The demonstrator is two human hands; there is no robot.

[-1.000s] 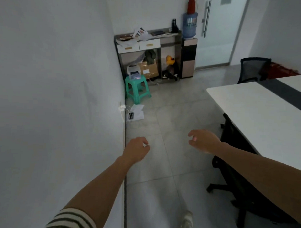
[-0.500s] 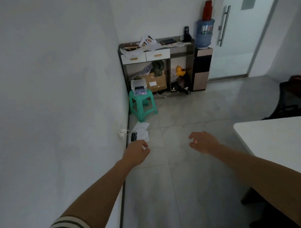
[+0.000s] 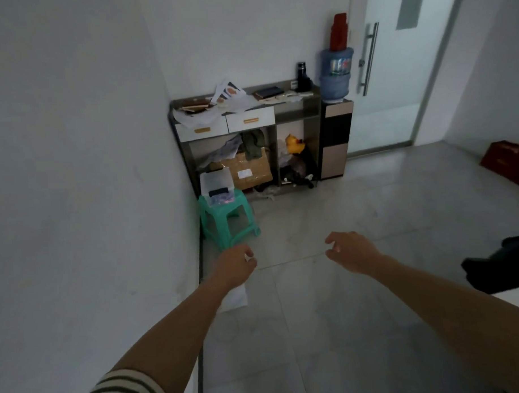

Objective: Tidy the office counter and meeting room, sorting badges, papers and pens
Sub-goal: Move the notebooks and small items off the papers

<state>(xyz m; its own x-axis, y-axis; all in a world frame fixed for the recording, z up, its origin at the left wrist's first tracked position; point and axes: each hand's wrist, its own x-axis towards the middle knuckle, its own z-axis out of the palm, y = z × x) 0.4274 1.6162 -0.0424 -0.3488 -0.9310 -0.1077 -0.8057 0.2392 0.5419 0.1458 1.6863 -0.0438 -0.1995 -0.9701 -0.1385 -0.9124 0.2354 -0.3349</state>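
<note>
Well, my left hand (image 3: pixel 235 263) has its fingers curled shut on something small and white, my right hand (image 3: pixel 350 253) has fingers apart and empty, and the papers (image 3: pixel 220 111) piled on the far surface (image 3: pixel 296 105) look light and floppy, so I should pinch their edges.

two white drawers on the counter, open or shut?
Shut. Both drawers, left and right, have fronts flush in line with the counter frame; no gap or interior shows.

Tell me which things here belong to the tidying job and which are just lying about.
Job: counter; loose papers; dark notebook.
Lying about: green stool; clear box; cardboard box; rubber duck; water bottle; flask.
</note>
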